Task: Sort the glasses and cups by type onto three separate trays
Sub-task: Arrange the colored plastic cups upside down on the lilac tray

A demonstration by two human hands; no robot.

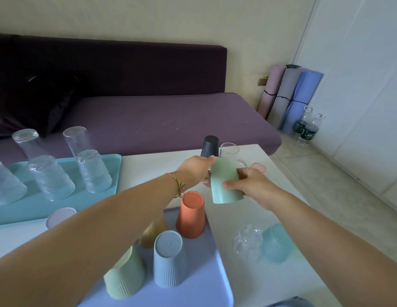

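As the tray (206,284) held upturned cups (190,216), the right hand (253,187) gripped a green cup (224,185) mouth-down, likely bound there; the left hand's (195,169) grip was hidden.

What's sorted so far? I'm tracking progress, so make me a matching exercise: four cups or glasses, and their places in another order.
Things:
1. orange cup
2. pale green cup
3. dark grey cup
4. ribbed clear glass

Places:
A. on the teal tray
B. on the white table, at its far edge
C. on the lavender tray
D. held between left hand and right hand

Pairs: 1-C, 2-D, 3-B, 4-A
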